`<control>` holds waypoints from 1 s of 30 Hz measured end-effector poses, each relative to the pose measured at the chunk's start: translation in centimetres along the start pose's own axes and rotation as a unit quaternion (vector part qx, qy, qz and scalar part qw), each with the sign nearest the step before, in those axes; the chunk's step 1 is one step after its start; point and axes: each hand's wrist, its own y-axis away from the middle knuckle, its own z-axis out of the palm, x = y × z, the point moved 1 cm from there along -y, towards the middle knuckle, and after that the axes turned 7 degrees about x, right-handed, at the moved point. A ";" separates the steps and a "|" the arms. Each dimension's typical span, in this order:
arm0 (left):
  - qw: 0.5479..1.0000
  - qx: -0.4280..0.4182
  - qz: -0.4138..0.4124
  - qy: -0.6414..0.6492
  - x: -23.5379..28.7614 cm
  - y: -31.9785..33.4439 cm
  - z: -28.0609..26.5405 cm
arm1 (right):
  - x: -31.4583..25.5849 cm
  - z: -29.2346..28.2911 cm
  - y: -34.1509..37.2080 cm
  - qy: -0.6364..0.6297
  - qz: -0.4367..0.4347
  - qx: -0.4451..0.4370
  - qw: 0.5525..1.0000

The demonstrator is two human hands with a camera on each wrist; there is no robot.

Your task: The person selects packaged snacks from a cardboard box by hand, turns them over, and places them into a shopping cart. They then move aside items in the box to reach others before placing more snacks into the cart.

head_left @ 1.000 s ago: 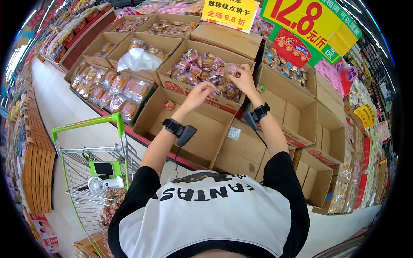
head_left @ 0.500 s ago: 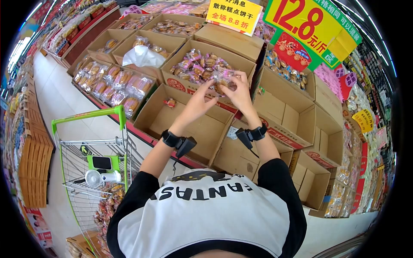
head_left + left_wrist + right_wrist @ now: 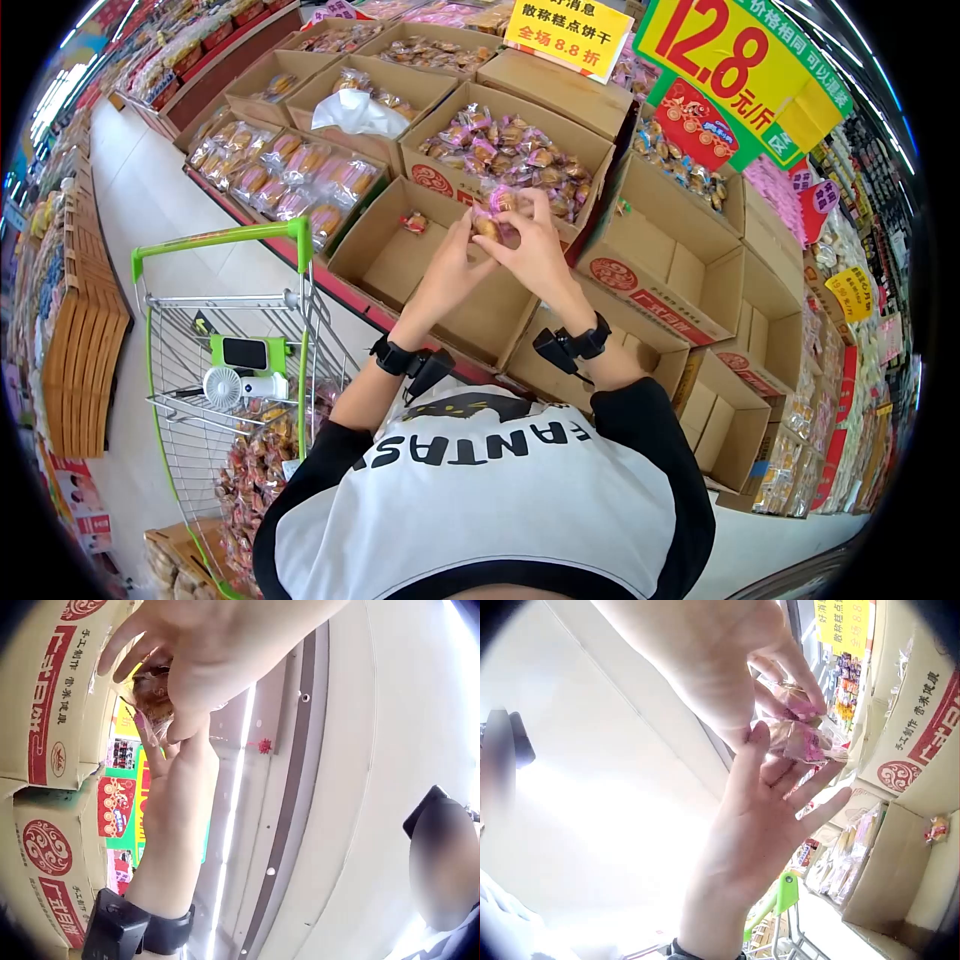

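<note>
Small pastries in clear and pink wrappers (image 3: 489, 226) are held between both hands, in front of a carton of similar ones. My right hand (image 3: 537, 255) grips them from the right, its fingers curled over the top. From the other side my left hand (image 3: 455, 272) pinches a wrapped pastry (image 3: 799, 741) between thumb and fingers; its outer fingers are spread in the right wrist view. In the left wrist view a brown pastry in crinkled film (image 3: 154, 697) shows between the hands, partly hidden by the fingers. Behind them the carton (image 3: 440, 180) holds a heap of wrapped pastries (image 3: 500, 145).
Below the hands is a carton (image 3: 465, 315) with one small red packet (image 3: 414, 222). More cartons (image 3: 665, 250) stand to the right. A tray of bagged pastries (image 3: 285, 175) lies left. The green-handled shopping cart (image 3: 220, 238) holds a small fan (image 3: 222, 386) and many packets.
The right hand has lifted pastries from the heap and drawn them back toward the body. The left hand has come over to meet it, and both now hold the wrapped pastries.
</note>
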 end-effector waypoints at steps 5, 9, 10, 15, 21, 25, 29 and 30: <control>0.991 0.050 -0.074 0.104 -2.3 2.1 -0.9 | -1.2 0.7 2.0 -0.053 0.034 -0.046 0.997; 0.939 0.026 -0.205 0.274 -0.7 3.1 -3.9 | -1.2 1.2 2.2 -0.168 0.077 -0.028 0.982; 0.932 0.036 -0.207 0.295 -0.2 3.3 -4.5 | -0.8 1.6 2.4 -0.233 0.091 -0.011 0.968; 0.929 0.040 -0.201 0.310 -0.4 4.4 -6.9 | -0.6 2.3 3.1 -0.387 0.160 -0.026 0.908; 0.920 0.049 -0.174 0.348 0.9 5.5 -7.9 | -1.5 2.3 3.6 -0.439 0.227 -0.048 0.868; 0.910 0.045 -0.173 0.374 1.3 5.9 -8.2 | -1.5 2.1 3.9 -0.485 0.288 -0.094 0.820; 0.902 0.032 -0.186 0.388 1.8 6.2 -8.5 | -2.0 2.0 4.2 -0.516 0.316 -0.129 0.786; 0.898 0.025 -0.187 0.398 1.7 6.4 -8.5 | -2.2 1.9 4.3 -0.526 0.330 -0.136 0.772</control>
